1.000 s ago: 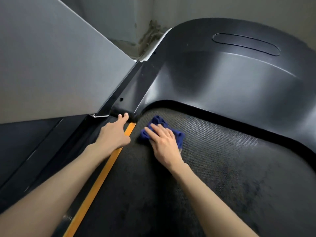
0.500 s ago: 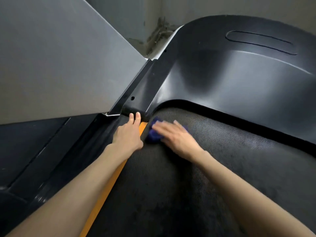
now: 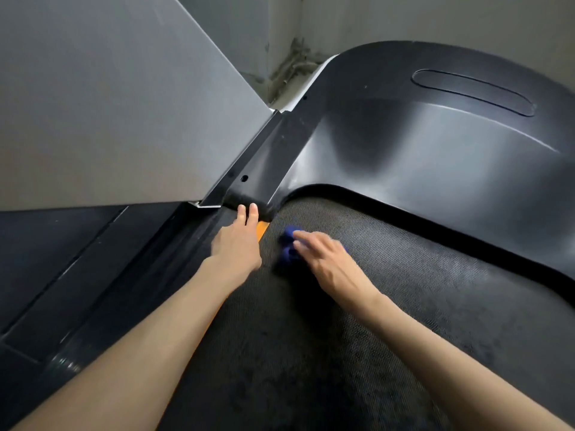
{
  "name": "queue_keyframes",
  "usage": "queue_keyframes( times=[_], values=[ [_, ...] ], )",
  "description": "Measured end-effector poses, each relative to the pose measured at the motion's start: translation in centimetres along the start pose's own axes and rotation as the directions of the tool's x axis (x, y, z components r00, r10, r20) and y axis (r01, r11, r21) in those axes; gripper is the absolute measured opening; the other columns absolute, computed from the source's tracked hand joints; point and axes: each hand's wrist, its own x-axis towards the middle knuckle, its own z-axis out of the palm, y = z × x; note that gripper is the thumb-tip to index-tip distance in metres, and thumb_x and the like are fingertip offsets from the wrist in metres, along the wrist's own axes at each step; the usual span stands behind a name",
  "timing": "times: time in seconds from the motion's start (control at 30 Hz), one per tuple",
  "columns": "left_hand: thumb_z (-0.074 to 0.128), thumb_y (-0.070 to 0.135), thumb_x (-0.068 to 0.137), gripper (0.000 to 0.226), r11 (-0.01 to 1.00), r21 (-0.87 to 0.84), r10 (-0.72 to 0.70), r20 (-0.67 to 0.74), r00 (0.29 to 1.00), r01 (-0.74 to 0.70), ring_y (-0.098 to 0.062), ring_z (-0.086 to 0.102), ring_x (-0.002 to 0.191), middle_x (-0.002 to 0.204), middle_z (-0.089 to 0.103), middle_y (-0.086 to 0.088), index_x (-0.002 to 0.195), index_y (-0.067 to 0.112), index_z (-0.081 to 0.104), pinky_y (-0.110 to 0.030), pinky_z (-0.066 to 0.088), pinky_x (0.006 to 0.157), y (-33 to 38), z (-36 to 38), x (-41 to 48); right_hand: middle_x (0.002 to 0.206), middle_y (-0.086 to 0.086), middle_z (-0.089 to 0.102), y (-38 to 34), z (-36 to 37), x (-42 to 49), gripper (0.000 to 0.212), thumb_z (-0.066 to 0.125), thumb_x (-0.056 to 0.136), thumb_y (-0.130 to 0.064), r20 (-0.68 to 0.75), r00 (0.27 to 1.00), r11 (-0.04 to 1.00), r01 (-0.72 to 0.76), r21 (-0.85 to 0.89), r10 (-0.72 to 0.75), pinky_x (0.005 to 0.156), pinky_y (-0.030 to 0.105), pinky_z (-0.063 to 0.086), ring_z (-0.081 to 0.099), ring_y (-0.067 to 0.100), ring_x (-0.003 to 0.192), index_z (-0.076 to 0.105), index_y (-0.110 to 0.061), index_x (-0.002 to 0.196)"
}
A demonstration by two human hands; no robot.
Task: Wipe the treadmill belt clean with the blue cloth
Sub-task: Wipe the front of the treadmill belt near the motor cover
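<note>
Black woven rubber, the belt (image 3: 404,306) fills the lower right and runs under the glossy hood (image 3: 420,157); a grey panel (image 3: 93,104) slopes up on the left. The wipe looks barely under way: only the belt's far left corner is being worked, and the nearer stretch shows dull mottled patches, so most of it seems left to do.

The left hand (image 3: 238,244) lies flat on the side rail, fingers straight and holding nothing, tips touching the hood's foot. The right hand (image 3: 326,259) presses the cloth (image 3: 287,244) onto the belt with fingers laid over it; blur hides whether the thumb tucks round it, though it reads as a flat press. The cloth sits near the orange strip (image 3: 262,228), apart from it.

A second ago the cloth lay spread wider under the palm; now it is bunched under the fingertips. The left hand has slid forward along the strip.
</note>
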Motion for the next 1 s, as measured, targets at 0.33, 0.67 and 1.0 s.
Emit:
queue_keyframes(
  times=[0.33, 0.67, 1.0],
  values=[
    [0.061, 0.014, 0.081, 0.097, 1.0, 0.005, 0.003, 0.0, 1.0, -0.003, -0.035, 0.047, 0.123, 0.158, -0.004, -0.008, 0.149, 0.014, -0.007, -0.039, 0.043, 0.092, -0.2, 0.4, 0.2, 0.141, 0.001, 0.049, -5.2, 1.7, -0.6, 0.05, 0.043, 0.088, -0.048, 0.074, 0.987, 0.989, -0.14, -0.055, 0.144, 0.104, 0.053, 0.032, 0.04, 0.027, 0.13, 0.055, -0.026, 0.131],
    [0.061, 0.015, 0.083, 0.096, 1.0, 0.007, -0.002, -0.008, 1.0, 0.002, -0.034, 0.049, 0.121, 0.158, -0.005, -0.007, 0.149, 0.016, -0.008, -0.039, 0.044, 0.09, -0.1, 0.3, 0.1, 0.145, 0.008, 0.043, -3.7, 2.0, -0.6, 0.051, 0.05, 0.086, -0.012, 0.239, 0.968, 0.989, 0.042, 0.14, -0.075, 0.112, 0.045, 0.026, 0.034, 0.028, 0.137, 0.048, -0.008, 0.136],
    [0.066, 0.016, 0.081, 0.101, 1.0, 0.007, -0.001, 0.018, 1.0, 0.001, -0.034, 0.049, 0.121, 0.158, -0.005, -0.006, 0.149, 0.018, -0.008, -0.039, 0.046, 0.089, -0.4, 0.2, 0.1, 0.129, 0.024, 0.054, -0.8, 2.0, 5.3, 0.04, 0.038, 0.086, -0.006, -0.009, 0.801, 0.785, -0.584, 0.208, 0.599, 0.105, 0.032, 0.031, 0.047, 0.037, 0.125, 0.057, 0.007, 0.119]
  ],
)
